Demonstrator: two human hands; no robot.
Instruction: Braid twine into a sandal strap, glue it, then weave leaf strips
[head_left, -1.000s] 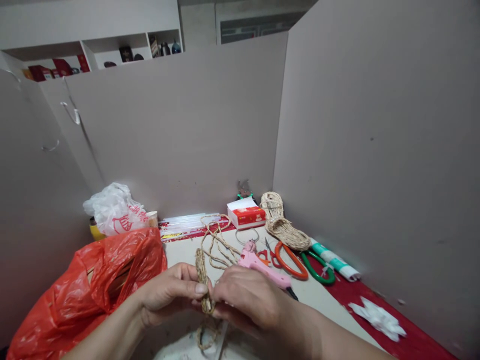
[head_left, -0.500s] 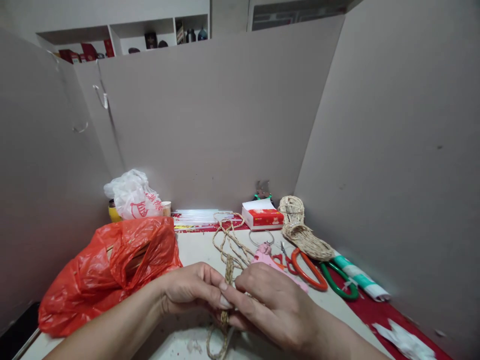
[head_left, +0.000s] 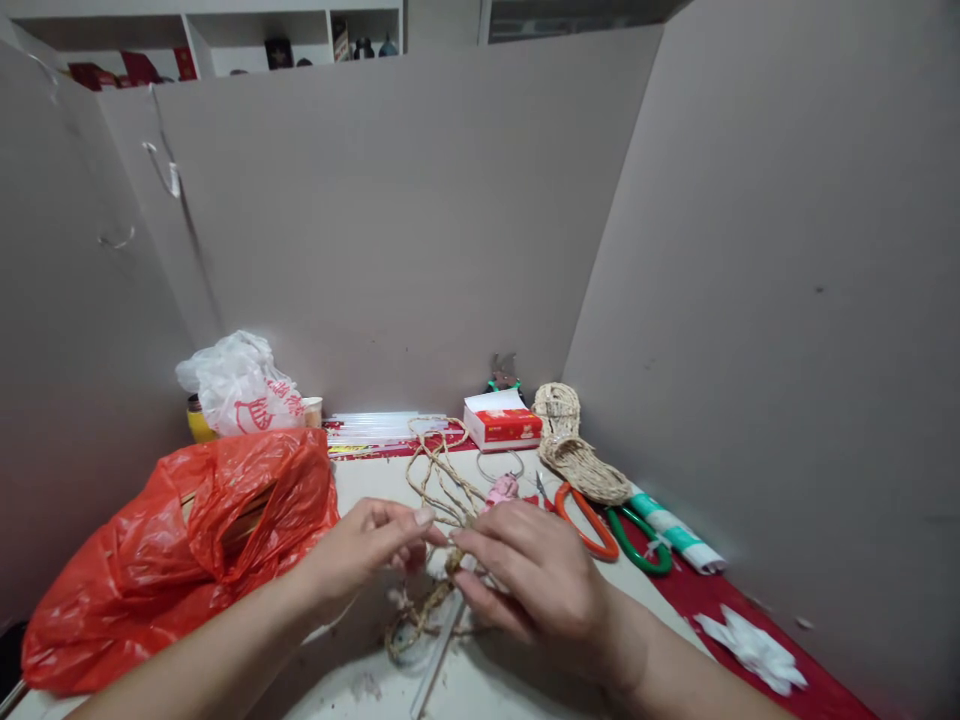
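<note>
- Straw braid (head_left: 454, 562): a short bunched piece at near centre, above the table (head_left: 364, 490); mostly hidden by fingers.
- Right hand (head_left: 536, 570): thumb and fingertips together, clamped on the braid from the right.
- Left hand (head_left: 375, 548): index fingertip reaches to the braid's left side, thumb above it. Cannot tell whether a strand is pinched between them.
- Near side, below the hands: straw loop (head_left: 391, 640) and a clear stick (head_left: 435, 660), slanting up to the right thumb. Contact there unclear.
- Far side, just beyond the hands: loose straw cord (head_left: 426, 480) in loops; its end runs behind the right hand.
- Pink glue gun (head_left: 501, 490): mostly behind the right hand; heat cannot be judged.
- Farther right: red-handled scissors (head_left: 541, 487), orange handle (head_left: 589, 522), green handle (head_left: 637, 545), woven straw slippers (head_left: 589, 470).
- Far left: red plastic bag (head_left: 112, 590).
- Risk: braid may spring open if the right pinch slackens; little of it seems held.
- Risk: far cord could snag on the glue gun or scissors if pulled, lying so near both.
- Risk: knuckles could knock the gun if the right hand shifts farther off.
</note>
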